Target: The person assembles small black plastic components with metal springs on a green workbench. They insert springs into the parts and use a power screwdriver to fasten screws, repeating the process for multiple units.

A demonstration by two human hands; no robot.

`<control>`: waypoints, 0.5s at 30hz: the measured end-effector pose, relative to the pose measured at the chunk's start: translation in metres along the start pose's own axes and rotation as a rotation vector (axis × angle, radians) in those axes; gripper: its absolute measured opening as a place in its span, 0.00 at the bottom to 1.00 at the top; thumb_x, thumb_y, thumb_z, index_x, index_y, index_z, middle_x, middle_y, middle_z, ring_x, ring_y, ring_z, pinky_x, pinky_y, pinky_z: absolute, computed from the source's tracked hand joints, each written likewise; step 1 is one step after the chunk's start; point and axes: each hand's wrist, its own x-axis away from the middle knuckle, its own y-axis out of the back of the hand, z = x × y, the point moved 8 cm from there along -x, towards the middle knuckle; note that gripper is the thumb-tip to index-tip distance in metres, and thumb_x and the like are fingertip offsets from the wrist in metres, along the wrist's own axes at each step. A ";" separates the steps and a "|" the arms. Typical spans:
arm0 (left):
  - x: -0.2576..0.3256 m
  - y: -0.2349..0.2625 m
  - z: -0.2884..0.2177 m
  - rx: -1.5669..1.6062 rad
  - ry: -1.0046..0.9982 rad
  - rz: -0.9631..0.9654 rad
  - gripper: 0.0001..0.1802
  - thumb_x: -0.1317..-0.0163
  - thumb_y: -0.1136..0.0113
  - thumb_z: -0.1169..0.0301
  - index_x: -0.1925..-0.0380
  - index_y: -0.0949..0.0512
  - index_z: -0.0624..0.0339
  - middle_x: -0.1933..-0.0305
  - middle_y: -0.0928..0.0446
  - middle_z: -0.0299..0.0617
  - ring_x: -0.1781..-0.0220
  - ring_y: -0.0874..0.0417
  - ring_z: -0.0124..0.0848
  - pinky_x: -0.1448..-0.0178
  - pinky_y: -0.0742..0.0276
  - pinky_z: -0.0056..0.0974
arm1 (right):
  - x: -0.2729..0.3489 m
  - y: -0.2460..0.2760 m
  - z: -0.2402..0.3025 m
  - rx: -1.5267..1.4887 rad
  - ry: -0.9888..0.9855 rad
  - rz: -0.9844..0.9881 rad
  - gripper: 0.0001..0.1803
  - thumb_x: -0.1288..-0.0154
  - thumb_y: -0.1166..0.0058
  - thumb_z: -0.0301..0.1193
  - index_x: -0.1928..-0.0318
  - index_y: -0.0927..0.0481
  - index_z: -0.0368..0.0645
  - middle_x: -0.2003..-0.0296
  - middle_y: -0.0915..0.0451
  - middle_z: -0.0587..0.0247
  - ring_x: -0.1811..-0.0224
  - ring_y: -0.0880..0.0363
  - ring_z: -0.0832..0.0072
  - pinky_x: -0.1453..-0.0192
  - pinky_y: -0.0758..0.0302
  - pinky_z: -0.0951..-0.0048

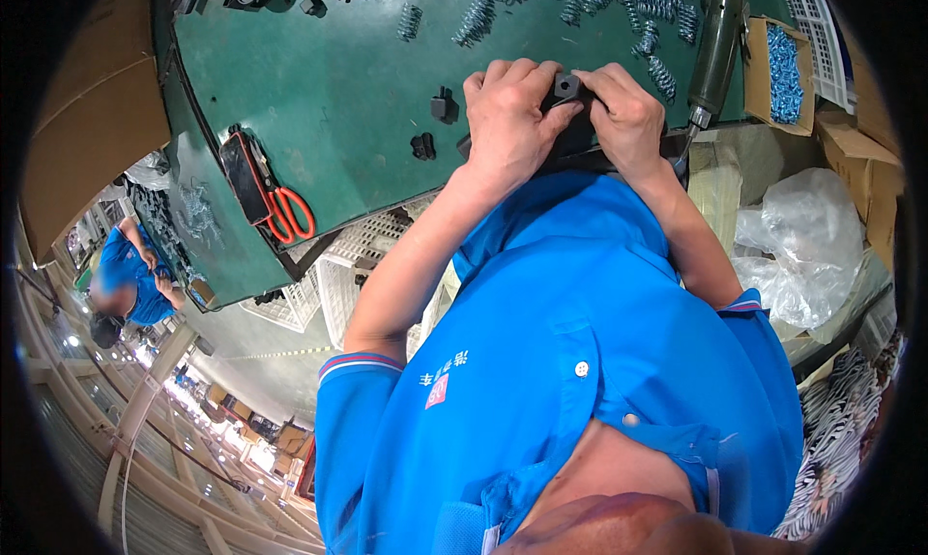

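Both of my hands meet at the near edge of the green work table, around a black plastic part [566, 88] with a round hole in its end. My left hand [509, 110] is closed on its left side, thumb and fingers pressed against it. From the right, my right hand [623, 115] grips the same part with bent fingers. Much of the part is hidden behind the hands. Left of my left hand lie a small black block [444, 105] and another small black piece [422, 147]. Beyond the hands, metal coil springs [478, 18] are heaped.
A green power screwdriver [717, 57] stands right of my hands, beside a cardboard box of bluish screws [785, 76]. Red-handled scissors [288, 215] and a phone [246, 178] lie at the table's left. White plastic crates [338, 289] stand below the edge. A co-worker [135, 275] is far left.
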 end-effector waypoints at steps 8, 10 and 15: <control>-0.001 0.002 -0.013 -0.155 -0.075 -0.076 0.20 0.48 0.30 0.62 0.55 0.17 0.59 0.59 0.21 0.41 0.55 0.23 0.42 0.45 0.34 0.44 | 0.000 -0.001 -0.004 -0.082 -0.017 -0.005 0.15 0.49 0.47 0.18 0.60 0.15 0.43 0.67 0.19 0.62 0.67 0.18 0.61 0.66 0.22 0.65; 0.001 0.002 -0.005 -0.054 -0.045 -0.055 0.21 0.48 0.30 0.62 0.55 0.18 0.60 0.58 0.22 0.43 0.54 0.23 0.43 0.45 0.33 0.44 | 0.000 -0.001 -0.002 -0.051 -0.025 -0.005 0.15 0.48 0.46 0.18 0.60 0.15 0.43 0.67 0.19 0.62 0.67 0.18 0.60 0.66 0.22 0.65; -0.001 -0.009 -0.012 0.125 -0.104 0.021 0.22 0.49 0.28 0.63 0.53 0.18 0.57 0.56 0.23 0.44 0.51 0.24 0.43 0.44 0.35 0.47 | 0.000 0.000 -0.006 -0.024 -0.018 -0.012 0.12 0.48 0.45 0.19 0.62 0.16 0.43 0.67 0.19 0.61 0.67 0.18 0.58 0.67 0.23 0.64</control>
